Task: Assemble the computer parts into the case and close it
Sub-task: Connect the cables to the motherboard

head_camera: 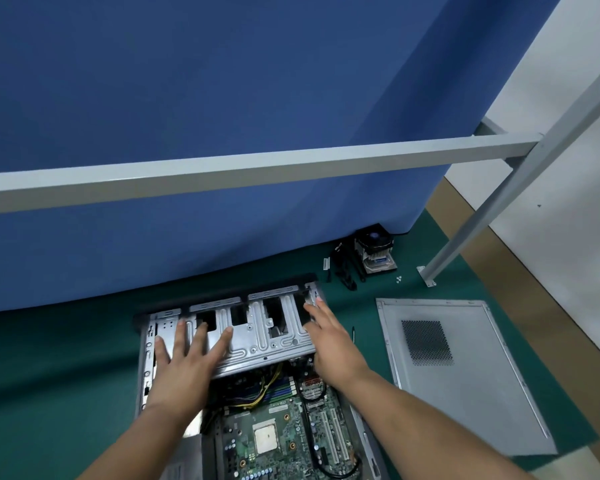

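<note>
So in the head view, the open grey metal computer case (146,368) lies flat on the green mat (66,375), with its silver stamped-metal drive cage (257,337) sitting across the far end. The person's left hand (184,362) is spread flat on the left part of that cage, fingers straight and pressing down. The right hand (329,337) lies along the cage's right edge with fingers stretched out; whether the thumb hooks under the rim can't really be told from this angle. Below the cage, the green motherboard (278,441) sits inside the case, bare CPU socket showing, with yellow and black cables running up under the cage. The grey side panel with a mesh vent (465,382) lies flat on the mat just right of the case. Further back by the blue curtain (222,98) sits a black CPU cooler with fan (374,252), and a slim screwdriver (353,336) rests between case and panel.
</note>
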